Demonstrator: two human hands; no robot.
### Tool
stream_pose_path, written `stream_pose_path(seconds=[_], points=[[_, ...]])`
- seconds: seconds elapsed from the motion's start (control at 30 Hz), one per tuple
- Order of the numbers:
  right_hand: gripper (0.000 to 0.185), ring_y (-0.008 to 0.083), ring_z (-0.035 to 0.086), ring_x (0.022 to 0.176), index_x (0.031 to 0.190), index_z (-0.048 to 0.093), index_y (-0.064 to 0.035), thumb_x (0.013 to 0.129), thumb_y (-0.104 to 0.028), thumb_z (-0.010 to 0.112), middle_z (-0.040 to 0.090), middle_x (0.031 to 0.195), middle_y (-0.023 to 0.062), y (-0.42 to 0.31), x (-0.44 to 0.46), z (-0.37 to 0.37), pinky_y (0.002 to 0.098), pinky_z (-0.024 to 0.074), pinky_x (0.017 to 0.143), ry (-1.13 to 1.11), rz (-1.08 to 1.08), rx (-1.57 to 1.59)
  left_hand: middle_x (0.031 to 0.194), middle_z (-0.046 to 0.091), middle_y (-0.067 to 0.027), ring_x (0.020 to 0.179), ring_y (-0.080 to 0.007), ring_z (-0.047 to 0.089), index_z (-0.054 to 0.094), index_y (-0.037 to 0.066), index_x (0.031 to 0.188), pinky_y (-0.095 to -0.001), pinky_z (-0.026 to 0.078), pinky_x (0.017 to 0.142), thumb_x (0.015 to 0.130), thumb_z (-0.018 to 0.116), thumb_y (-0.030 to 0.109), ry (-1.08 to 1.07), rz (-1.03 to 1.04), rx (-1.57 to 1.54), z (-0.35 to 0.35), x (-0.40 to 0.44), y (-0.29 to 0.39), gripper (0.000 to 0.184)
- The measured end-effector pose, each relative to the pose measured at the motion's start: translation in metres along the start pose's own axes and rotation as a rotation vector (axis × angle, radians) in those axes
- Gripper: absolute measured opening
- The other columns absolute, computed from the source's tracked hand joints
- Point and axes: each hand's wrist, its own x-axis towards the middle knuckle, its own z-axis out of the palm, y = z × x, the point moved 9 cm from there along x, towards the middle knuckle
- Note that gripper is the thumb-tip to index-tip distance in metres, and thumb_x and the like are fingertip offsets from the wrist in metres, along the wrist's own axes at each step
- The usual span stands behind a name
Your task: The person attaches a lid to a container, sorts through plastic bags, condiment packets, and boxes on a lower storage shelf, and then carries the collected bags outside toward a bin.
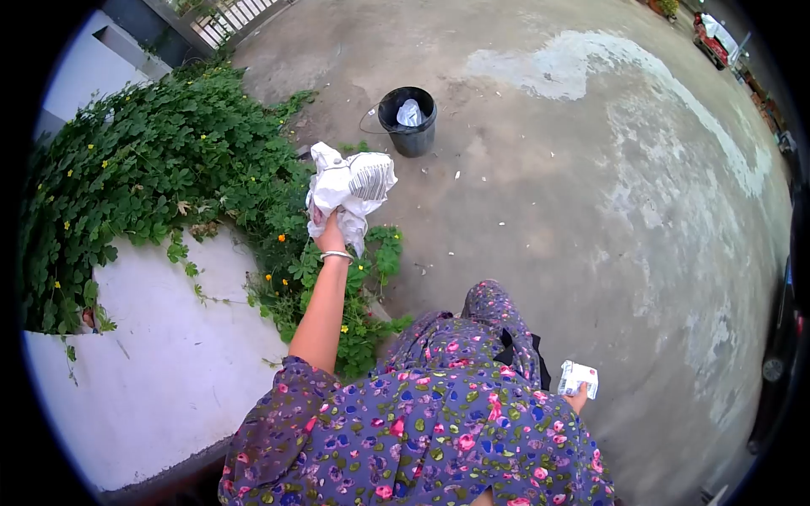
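Note:
My left hand [330, 232] is closed around a crumpled white plastic bag [348, 181] with dark printed lines on one side. The bag is held out in front of me, short of a black bucket [413, 139] standing on the ground. Inside the bucket lies a pale crumpled piece [410, 113], and its wire handle hangs to the left. Low on the right, my right hand [577, 400] grips a small white box [579, 379] with a red mark; only part of that hand shows.
Leafy vines [169, 160] with yellow flowers spread along the left, over a white wall [169, 354]. Concrete ground [540, 219] with pale patches stretches ahead and right. A gate [236, 21] stands at the top left, and a dark car [776, 354] shows at the right edge.

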Motion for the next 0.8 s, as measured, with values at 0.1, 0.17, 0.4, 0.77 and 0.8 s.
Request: stream_pose_path(seconds=[0.1,0.17,0.4,0.77,0.8], points=[[0.040,0.0333,0.056,0.113,0.131,0.047,-0.0056,0.096,-0.024,0.042,0.056,0.127,0.0139,-0.015,0.020,0.048,0.0480,0.0468,0.096,0.095,0.022,-0.140,0.120,0.061,-0.0113,0.106,-0.0204,0.057,0.052,-0.003,0.126,-0.0306,0.043,0.092,0.080,0.070,0.011,-0.011,0.047,0.121,0.063,0.018,0.015,0.051],[0.041,0.0335,0.056,0.114,0.132,0.046,-0.0055,0.096,-0.024,0.041,0.056,0.128,0.0140,-0.025,0.033,0.123,0.0484,0.0464,0.097,0.097,0.033,-0.134,0.119,0.061,-0.0108,0.105,-0.0201,0.058,0.051,-0.003,0.126,-0.0305,0.043,0.091,0.081,0.068,0.008,-0.020,0.089,0.067,0.103,0.048,0.008,0.050],[0.037,0.0321,0.053,0.118,0.132,0.044,-0.0031,0.097,-0.015,0.042,0.052,0.130,0.0150,-0.039,0.165,0.425,0.0463,0.0447,0.100,-0.205,-0.006,-0.281,0.116,0.063,-0.0087,0.102,-0.0192,0.060,0.054,0.000,0.123,-0.0296,0.045,0.089,0.079,0.065,0.001,0.012,0.223,0.300,0.235,0.124,-0.003,0.045],[0.045,0.0275,0.051,0.121,0.135,0.041,-0.0031,0.095,-0.021,0.054,0.052,0.131,0.0110,0.071,0.075,0.809,0.0424,0.0426,0.102,-0.587,0.073,-0.544,0.119,0.051,-0.0141,0.106,-0.0350,0.051,0.060,0.006,0.106,-0.0427,0.041,0.093,0.064,0.080,0.021,-0.090,0.447,0.882,0.465,0.315,-0.125,0.049],[0.049,0.0302,0.048,0.125,0.137,0.039,-0.0038,0.095,-0.023,0.055,0.050,0.134,0.0120,0.088,0.060,0.825,0.0436,0.0410,0.104,-0.619,0.095,-0.564,0.121,0.049,-0.0153,0.110,-0.0357,0.050,0.058,0.008,0.112,-0.0431,0.041,0.093,0.065,0.078,0.019,-0.109,0.403,0.916,0.486,0.332,-0.138,0.052]])
